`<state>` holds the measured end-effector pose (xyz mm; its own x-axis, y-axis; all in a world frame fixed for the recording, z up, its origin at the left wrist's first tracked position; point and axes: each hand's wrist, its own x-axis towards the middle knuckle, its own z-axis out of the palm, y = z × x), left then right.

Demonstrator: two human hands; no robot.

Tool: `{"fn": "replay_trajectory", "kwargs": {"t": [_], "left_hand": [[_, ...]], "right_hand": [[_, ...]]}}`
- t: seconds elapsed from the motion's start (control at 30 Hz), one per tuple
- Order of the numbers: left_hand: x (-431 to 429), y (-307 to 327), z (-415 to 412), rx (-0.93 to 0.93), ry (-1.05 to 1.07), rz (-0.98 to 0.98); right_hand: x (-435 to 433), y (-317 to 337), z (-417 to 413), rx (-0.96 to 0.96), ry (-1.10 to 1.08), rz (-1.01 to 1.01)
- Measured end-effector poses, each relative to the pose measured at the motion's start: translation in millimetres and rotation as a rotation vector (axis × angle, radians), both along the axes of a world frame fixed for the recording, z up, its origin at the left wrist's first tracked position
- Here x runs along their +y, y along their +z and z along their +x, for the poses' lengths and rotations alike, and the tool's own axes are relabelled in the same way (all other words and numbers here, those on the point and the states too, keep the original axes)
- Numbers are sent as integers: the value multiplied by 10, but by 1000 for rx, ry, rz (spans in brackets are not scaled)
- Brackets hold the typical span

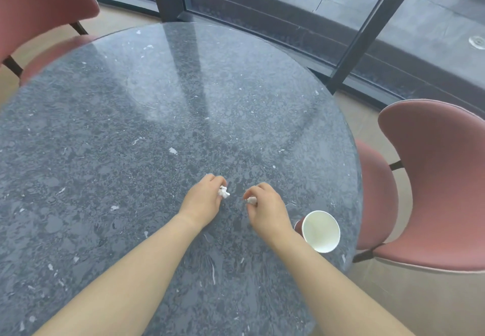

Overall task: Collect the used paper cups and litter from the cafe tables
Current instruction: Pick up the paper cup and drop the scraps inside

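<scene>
Grey stone table (131,125), upright paper cup (320,231) mouth up, hands each pinching a paper scrap (223,192)

Both bare forearms reach forward side by side, converging toward the middle. The left hand (203,199) is curled palm down, its fingertips pinched together. The right hand (265,208) sits just beside it, apart, knuckles up and fingers likewise bunched closed.

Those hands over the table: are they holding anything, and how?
Each holds a scrap of crumpled white paper, pinched at the fingertips: one scrap in the left hand, another in the right hand.
</scene>
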<state>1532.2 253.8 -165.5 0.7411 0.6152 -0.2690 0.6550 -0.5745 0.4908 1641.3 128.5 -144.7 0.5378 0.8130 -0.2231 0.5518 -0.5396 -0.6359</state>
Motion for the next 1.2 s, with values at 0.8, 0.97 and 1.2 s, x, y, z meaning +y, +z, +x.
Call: {"fn": "replay_trajectory", "kwargs": {"t": [0.8,0.97,1.2], "left_hand": [[-573,394,230,-54,-193,-20],[-875,732,444,-129,-251,-24],[-1323,926,603,-164,-292,-47]], "right_hand": [[-759,608,337,-65,-70,173],[-1119,664,428,-60,-108,170],[-1406,656,487,-25,-92,114]]}}
